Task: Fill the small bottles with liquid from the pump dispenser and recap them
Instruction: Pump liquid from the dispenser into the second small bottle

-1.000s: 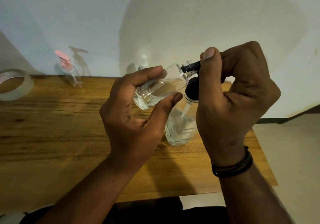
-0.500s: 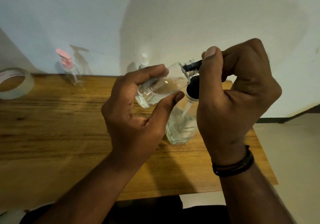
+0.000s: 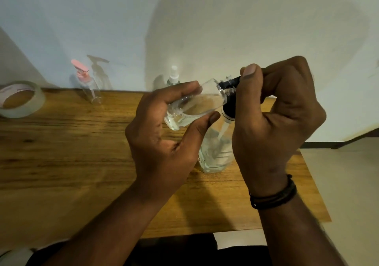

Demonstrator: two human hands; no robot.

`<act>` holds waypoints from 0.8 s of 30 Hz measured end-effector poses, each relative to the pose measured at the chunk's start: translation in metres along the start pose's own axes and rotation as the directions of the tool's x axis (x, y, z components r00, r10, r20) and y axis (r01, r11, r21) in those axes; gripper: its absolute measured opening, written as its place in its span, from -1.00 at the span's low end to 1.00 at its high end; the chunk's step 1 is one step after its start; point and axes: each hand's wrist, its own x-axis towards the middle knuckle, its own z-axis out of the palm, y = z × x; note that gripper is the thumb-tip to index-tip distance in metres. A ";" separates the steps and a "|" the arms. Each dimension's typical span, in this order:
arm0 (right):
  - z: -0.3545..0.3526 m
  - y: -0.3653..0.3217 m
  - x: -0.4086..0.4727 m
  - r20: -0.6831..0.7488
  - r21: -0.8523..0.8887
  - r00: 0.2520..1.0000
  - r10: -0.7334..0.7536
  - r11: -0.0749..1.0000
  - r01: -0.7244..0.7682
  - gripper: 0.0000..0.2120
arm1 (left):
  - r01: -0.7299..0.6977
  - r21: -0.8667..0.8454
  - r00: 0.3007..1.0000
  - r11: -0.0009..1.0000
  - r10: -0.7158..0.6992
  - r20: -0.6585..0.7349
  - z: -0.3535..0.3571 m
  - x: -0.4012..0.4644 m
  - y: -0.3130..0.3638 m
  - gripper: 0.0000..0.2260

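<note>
My left hand (image 3: 164, 134) grips a small clear bottle (image 3: 192, 107), tilted with its open neck toward the right and some clear liquid pooled inside. The black pump nozzle (image 3: 229, 84) pokes into that neck. My right hand (image 3: 272, 118) is curled over the pump head, thumb on top, hiding most of it. Below stands the clear pump dispenser (image 3: 215, 154) on the wooden table (image 3: 71, 152), with liquid in its lower part and its black collar (image 3: 228, 109) showing.
A small clear bottle with a pink pump top (image 3: 86, 81) stands at the table's back left. A clear spray bottle with a white top (image 3: 174, 77) stands by the wall behind my left hand. A tape roll (image 3: 20, 99) lies at the far left edge.
Both hands hold nearly the same pose. The small bottle and the pump head have shifted very slightly; the liquid level in the small bottle looks about the same.
</note>
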 end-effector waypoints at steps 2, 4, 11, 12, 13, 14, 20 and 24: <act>0.000 -0.002 0.003 0.010 -0.014 1.000 -0.015 1.000 0.015 -0.69 | -0.013 0.012 1.000 1.000 0.014 -0.006 0.000 0.001 0.000 -0.61; -0.001 -0.003 0.005 0.013 -0.024 1.000 -0.025 0.999 0.026 -0.70 | -0.027 0.002 1.000 1.000 0.027 -0.009 0.000 0.001 0.000 -0.60; 0.002 0.000 -0.001 0.001 0.014 1.000 -0.011 1.000 0.011 -0.68 | -0.021 -0.003 1.000 1.000 0.021 -0.008 0.001 -0.001 -0.003 -0.61; 0.003 0.001 -0.002 -0.003 0.020 1.000 -0.003 1.000 0.004 -0.68 | -0.015 -0.001 1.000 1.000 0.015 -0.003 0.001 -0.002 -0.003 -0.61; 0.003 0.001 -0.003 -0.006 0.022 1.000 0.003 1.000 -0.003 -0.68 | -0.008 -0.002 1.000 1.000 0.008 0.002 0.001 -0.003 -0.002 -0.62; 0.002 0.001 -0.003 -0.007 0.024 1.000 0.008 1.000 -0.008 -0.68 | -0.004 -0.005 1.000 1.000 0.004 0.002 0.001 -0.003 -0.002 -0.62; -0.001 -0.003 0.004 0.017 0.023 1.000 -0.010 1.000 0.009 -0.68 | -0.044 0.006 0.999 0.999 0.044 -0.008 0.000 0.001 0.000 -0.62; -0.001 -0.004 0.005 0.011 0.020 1.000 -0.026 0.999 0.026 -0.70 | -0.063 -0.003 0.998 0.998 0.063 -0.013 0.000 0.001 0.001 -0.61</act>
